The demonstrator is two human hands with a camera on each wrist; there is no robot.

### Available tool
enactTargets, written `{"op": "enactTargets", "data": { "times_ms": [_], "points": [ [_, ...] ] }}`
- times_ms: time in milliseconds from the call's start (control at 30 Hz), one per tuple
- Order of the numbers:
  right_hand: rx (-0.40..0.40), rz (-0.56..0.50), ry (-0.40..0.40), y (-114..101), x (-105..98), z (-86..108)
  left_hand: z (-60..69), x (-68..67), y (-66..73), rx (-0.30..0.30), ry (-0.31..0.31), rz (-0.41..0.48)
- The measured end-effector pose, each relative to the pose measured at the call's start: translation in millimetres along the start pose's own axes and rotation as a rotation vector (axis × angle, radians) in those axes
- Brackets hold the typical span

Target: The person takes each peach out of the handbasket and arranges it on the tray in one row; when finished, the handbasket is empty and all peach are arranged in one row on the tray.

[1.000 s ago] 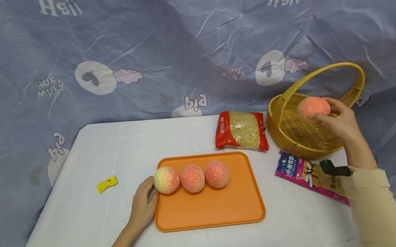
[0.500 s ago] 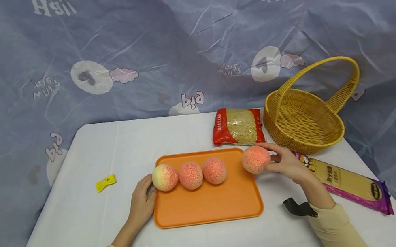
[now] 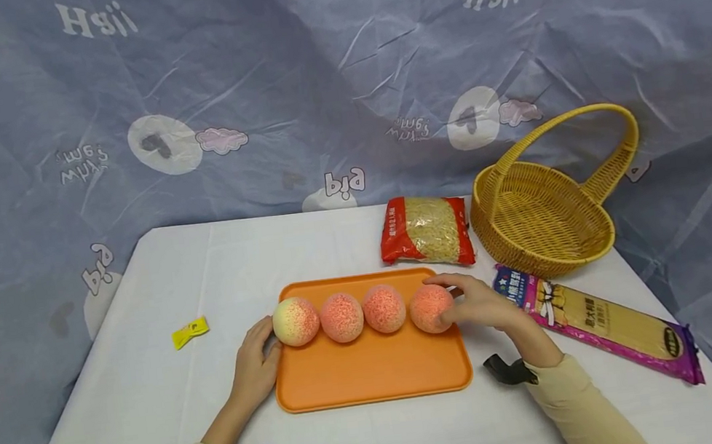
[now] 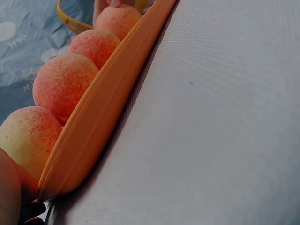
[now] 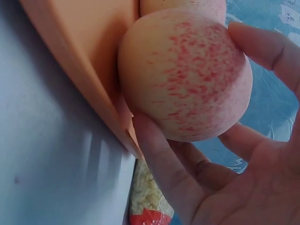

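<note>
Several pinkish peaches stand in a row along the far part of an orange tray [image 3: 374, 377]. My right hand [image 3: 476, 303] holds the rightmost peach [image 3: 430, 309] by its right side, low over the tray; in the right wrist view fingers and thumb surround that peach [image 5: 185, 77]. Whether it rests fully on the tray is hard to tell. At the tray's left edge, my left hand [image 3: 256, 361] grips the rim beside the yellowish leftmost peach [image 3: 295, 322]. The left wrist view shows its thumb close against this peach [image 4: 33, 136], most of the hand being cut off.
Behind the tray's right end lies a red-ended bag of pasta [image 3: 429, 230]. A yellow wicker basket [image 3: 543, 219] stands at the back right, with a long purple packet [image 3: 605, 325] in front of it. A small yellow wrapped candy [image 3: 190, 332] lies at left.
My right hand has carried a peach out from the basket, leftward and toward me, to the tray's right end beside the other peaches. The left hand has stayed at the tray's edge.
</note>
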State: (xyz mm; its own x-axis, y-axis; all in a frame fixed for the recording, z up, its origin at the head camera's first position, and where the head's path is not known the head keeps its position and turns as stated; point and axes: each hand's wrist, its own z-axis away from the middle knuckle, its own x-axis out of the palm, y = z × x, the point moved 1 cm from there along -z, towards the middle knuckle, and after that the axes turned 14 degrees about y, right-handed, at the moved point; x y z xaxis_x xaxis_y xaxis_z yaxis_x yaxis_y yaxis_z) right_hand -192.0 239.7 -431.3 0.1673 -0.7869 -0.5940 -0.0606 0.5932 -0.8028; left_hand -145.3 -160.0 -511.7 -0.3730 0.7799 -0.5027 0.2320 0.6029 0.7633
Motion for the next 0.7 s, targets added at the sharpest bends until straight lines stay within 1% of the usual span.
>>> {"op": "enactTargets", "data": {
  "times_ms": [133,267,333,500,700],
  "points": [
    [-0.021,0.016,0.020,-0.4,4.9,-2.3,0.7,0.6,0.1,0.006,0.011,-0.001],
    [-0.072,-0.011,0.021,-0.1,7.9,-2.2,0.5,1.0,0.6,0.011,0.011,-0.005],
    [-0.083,-0.031,0.022,-0.1,8.8,-1.5,-0.1,0.6,1.1,0.012,0.005,-0.007],
    [-0.088,-0.067,0.017,0.2,9.9,-0.3,-1.2,-0.3,1.5,0.012,-0.002,-0.007],
    [-0.094,-0.066,0.017,-0.3,9.8,1.4,-0.6,0.2,1.1,0.002,0.001,-0.006]
  ]
}}
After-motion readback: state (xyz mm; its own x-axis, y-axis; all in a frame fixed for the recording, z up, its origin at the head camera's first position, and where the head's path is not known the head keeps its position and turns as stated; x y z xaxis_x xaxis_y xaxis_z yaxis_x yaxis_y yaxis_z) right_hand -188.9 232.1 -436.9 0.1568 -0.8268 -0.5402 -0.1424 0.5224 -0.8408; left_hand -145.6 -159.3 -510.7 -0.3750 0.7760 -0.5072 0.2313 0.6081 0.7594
